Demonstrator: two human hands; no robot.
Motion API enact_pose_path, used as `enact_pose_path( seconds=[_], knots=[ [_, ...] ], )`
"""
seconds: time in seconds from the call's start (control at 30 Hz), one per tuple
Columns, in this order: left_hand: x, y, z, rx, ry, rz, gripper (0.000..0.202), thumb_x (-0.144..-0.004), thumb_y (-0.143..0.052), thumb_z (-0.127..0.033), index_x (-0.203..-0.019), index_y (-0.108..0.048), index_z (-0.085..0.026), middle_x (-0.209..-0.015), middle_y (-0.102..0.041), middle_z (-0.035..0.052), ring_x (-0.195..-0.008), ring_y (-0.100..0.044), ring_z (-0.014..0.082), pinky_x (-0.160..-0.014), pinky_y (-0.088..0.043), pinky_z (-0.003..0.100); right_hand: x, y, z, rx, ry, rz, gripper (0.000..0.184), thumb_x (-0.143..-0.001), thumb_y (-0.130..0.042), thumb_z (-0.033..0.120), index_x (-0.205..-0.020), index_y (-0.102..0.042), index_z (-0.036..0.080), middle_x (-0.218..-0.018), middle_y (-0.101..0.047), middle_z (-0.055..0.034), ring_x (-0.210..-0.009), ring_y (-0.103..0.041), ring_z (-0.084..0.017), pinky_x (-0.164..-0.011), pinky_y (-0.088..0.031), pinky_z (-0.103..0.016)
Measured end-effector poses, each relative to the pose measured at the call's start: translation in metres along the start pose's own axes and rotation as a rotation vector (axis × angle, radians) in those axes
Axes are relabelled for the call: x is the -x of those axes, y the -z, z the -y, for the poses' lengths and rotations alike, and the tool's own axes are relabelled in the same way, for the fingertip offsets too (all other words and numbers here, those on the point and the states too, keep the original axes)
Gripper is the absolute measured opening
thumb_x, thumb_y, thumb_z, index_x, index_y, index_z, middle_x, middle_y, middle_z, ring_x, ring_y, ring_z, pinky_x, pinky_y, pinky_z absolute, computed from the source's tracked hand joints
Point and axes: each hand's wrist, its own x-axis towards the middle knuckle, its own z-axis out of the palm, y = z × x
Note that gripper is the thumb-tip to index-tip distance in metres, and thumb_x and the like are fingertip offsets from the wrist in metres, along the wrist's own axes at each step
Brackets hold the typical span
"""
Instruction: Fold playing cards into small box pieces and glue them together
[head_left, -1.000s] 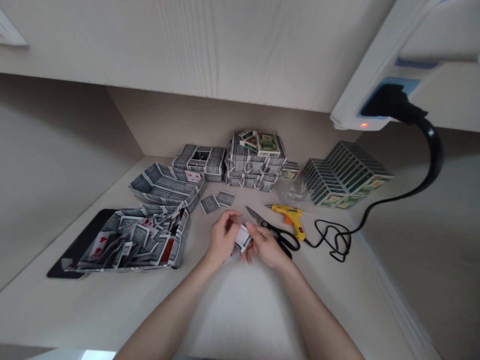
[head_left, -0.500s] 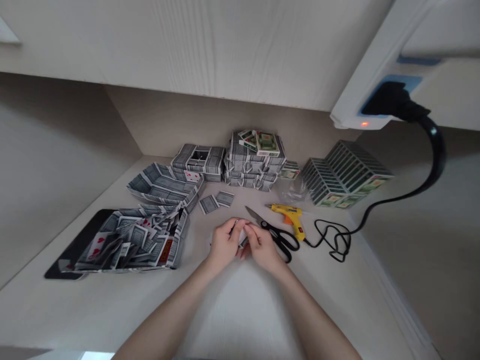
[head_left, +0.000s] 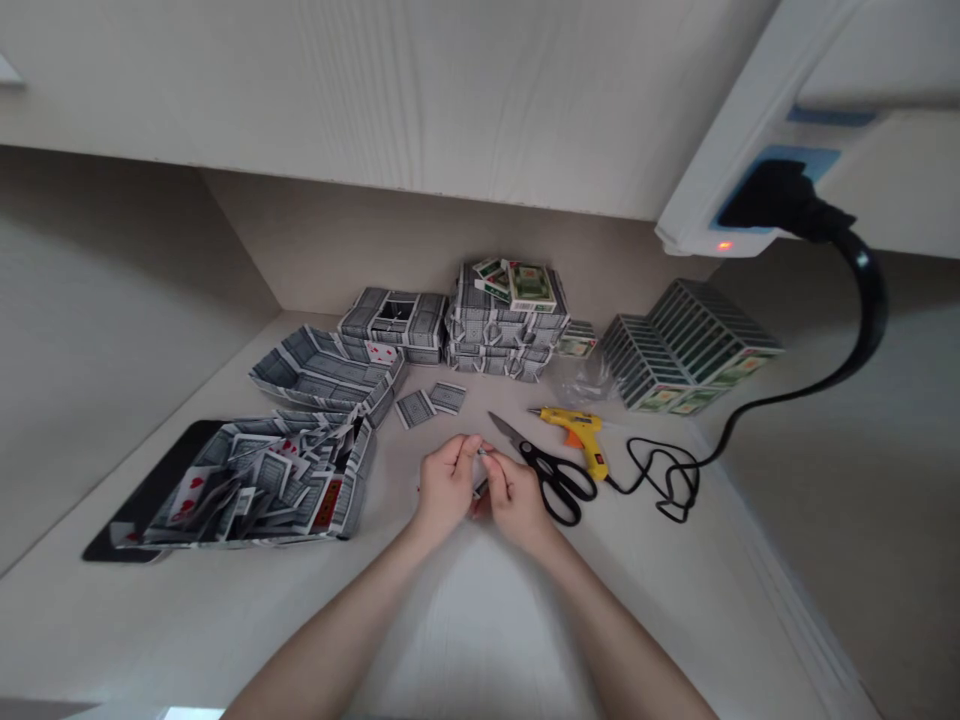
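A playing card [head_left: 480, 487], mostly hidden by fingers, is pinched between my two hands over the middle of the table. My left hand [head_left: 446, 485] closes on its left side, and my right hand [head_left: 516, 492] grips its right side with thumb and fingers together. Whether the card is folded I cannot tell. Just right of my right hand lie black-handled scissors [head_left: 553, 470], blades pointing away to the left. Beyond them is a yellow glue gun [head_left: 577, 430]. Two loose cards [head_left: 431, 402] lie flat on the table past my left hand.
At left, a card-built tray [head_left: 352, 510] full of folded cards rests on a black board [head_left: 124, 535]; an empty card tray [head_left: 315, 375] sits behind. Card-covered boxes [head_left: 510, 330] and stacked card packs [head_left: 690, 340] stand at the back. A black cord [head_left: 795, 393] runs to a power strip [head_left: 697, 215].
My fingertips have shifted slightly on the card, with both hands still together. The whole view has moved a little; the things on the table stay put.
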Motion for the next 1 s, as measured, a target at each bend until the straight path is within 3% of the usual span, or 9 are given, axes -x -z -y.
enact_pose_path(
  seconds=[0.23, 0.43, 0.5, 0.6, 0.77, 1.0],
  knots=[
    [0.0059, 0.0025, 0.0035, -0.328, -0.196, -0.055, 0.033, -0.085, -0.038, -0.034, -0.072, -0.062, -0.016, -0.059, -0.062, 0.0001, -0.053, -0.054, 0.0092, -0.051, -0.038, 0.018, -0.0014, -0.0001, -0.0004, -0.259, -0.128, 0.054, 0.033, -0.085, -0.037, 0.044, -0.072, -0.053, 0.018, -0.05, -0.045, 0.0037, -0.04, -0.049, -0.011, -0.038, -0.041, -0.021],
    [0.0092, 0.0048, 0.0048, -0.497, -0.491, -0.117, 0.028, -0.086, -0.039, -0.026, -0.078, -0.064, -0.016, -0.067, -0.067, 0.0031, -0.06, -0.06, 0.0112, -0.06, -0.042, 0.02, -0.0009, 0.002, 0.0053, -0.329, -0.167, 0.074, 0.038, -0.082, -0.04, 0.05, -0.066, -0.051, 0.018, -0.054, -0.047, 0.0022, -0.046, -0.048, -0.011, -0.042, -0.045, -0.022],
    [0.0091, 0.0052, 0.0047, -0.485, -0.531, -0.111, 0.025, -0.086, -0.04, -0.024, -0.081, -0.064, -0.016, -0.072, -0.069, 0.0036, -0.065, -0.062, 0.0118, -0.064, -0.043, 0.021, -0.0013, 0.002, 0.0053, -0.346, -0.172, 0.077, 0.038, -0.082, -0.04, 0.051, -0.068, -0.052, 0.018, -0.055, -0.048, 0.0019, -0.047, -0.049, -0.011, -0.044, -0.046, -0.023],
    [0.0081, 0.0044, 0.0041, -0.426, -0.459, -0.078, 0.023, -0.084, -0.042, -0.026, -0.081, -0.063, -0.017, -0.074, -0.069, 0.0038, -0.067, -0.062, 0.012, -0.064, -0.044, 0.02, -0.0021, 0.0014, 0.0021, -0.349, -0.188, 0.087, 0.039, -0.082, -0.039, 0.051, -0.071, -0.054, 0.017, -0.057, -0.05, 0.0016, -0.044, -0.05, -0.011, -0.043, -0.046, -0.023],
    [0.0051, 0.0008, 0.0025, -0.296, -0.211, -0.026, 0.028, -0.083, -0.041, -0.032, -0.074, -0.063, -0.016, -0.062, -0.064, 0.0009, -0.055, -0.056, 0.0097, -0.053, -0.041, 0.018, -0.0025, 0.0003, -0.0013, -0.26, -0.188, 0.069, 0.038, -0.084, -0.036, 0.05, -0.073, -0.053, 0.017, -0.053, -0.048, 0.0031, -0.041, -0.051, -0.012, -0.04, -0.044, -0.023],
    [0.0, -0.0024, 0.0017, -0.001, 0.051, 0.014, 0.034, -0.079, -0.045, -0.041, -0.076, -0.065, -0.014, -0.049, -0.056, -0.0027, -0.041, -0.045, 0.0083, -0.042, -0.035, 0.019, -0.0017, 0.0001, 0.0007, -0.102, -0.092, 0.058, 0.033, -0.087, -0.034, 0.04, -0.081, -0.056, 0.018, -0.047, -0.055, 0.0013, -0.04, -0.056, -0.014, -0.039, -0.042, -0.022]
  ],
)
